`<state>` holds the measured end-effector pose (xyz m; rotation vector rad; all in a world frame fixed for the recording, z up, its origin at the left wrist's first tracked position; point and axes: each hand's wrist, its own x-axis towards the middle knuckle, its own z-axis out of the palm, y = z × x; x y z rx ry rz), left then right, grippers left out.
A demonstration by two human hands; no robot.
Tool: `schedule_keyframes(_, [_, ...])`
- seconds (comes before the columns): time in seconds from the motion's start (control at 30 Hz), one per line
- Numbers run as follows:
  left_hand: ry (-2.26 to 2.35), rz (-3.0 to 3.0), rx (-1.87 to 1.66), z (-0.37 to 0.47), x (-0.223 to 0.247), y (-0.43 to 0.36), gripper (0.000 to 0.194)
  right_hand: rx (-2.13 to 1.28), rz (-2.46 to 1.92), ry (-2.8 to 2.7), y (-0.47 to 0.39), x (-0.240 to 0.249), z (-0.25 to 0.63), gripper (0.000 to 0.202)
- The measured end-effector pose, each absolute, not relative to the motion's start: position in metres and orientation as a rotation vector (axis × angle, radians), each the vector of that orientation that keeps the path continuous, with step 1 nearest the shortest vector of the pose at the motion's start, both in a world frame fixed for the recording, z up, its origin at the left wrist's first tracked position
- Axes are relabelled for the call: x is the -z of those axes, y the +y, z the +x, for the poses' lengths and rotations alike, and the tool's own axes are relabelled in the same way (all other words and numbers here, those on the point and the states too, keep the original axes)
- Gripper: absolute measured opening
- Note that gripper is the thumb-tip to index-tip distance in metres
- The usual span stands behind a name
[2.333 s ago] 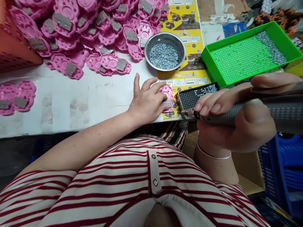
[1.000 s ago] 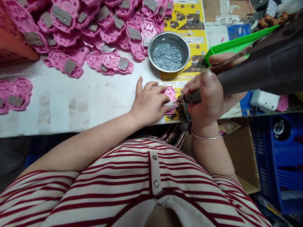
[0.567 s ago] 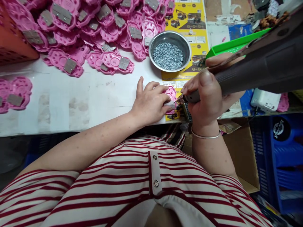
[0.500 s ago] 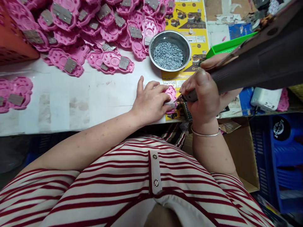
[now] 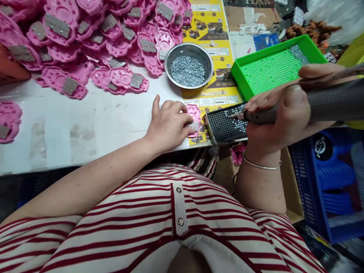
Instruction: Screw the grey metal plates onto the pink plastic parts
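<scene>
My left hand (image 5: 169,123) grips a pink plastic shell (image 5: 193,113) with a metal plate on it, holding it down on the yellow printed sheet. The fingers cover the shell's left side. Wrapped around a dark electric screwdriver (image 5: 318,96) is my right hand (image 5: 284,113), palm side hidden by the tool. The screwdriver's tip is over a black perforated screw tray (image 5: 224,127), among small silver screws standing in its holes. Whether a screw sits on the tip is too small to tell.
A steel bowl (image 5: 210,68) full of small screws stands beyond my left hand. Many pink shells (image 5: 116,41) with metal plates are heaped at the back left. A green tray (image 5: 241,81) with screws lies at the right. Blue crates (image 5: 308,185) stand below the table edge.
My right hand has moved the screwdriver rightward, off the pink shell and over the black screw tray. My left hand still holds the shell. The view has shifted to the right.
</scene>
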<state>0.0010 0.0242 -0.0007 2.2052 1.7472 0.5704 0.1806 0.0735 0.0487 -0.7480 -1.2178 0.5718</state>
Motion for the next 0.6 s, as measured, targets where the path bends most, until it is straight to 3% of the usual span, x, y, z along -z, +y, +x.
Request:
schedule_keyframes(0.27, [1.759,2.235,-0.581,0.001,0.002,0.023,0.012,-0.469,-0.611,-1.215,0.091,-0.022,0.195,0.014])
schedule_keyframes(0.6, [1.771,2.231,-0.541,0.001,0.001,0.021,0.015,-0.476,-0.597,-1.256,0.091,-0.027,0.194,0.014])
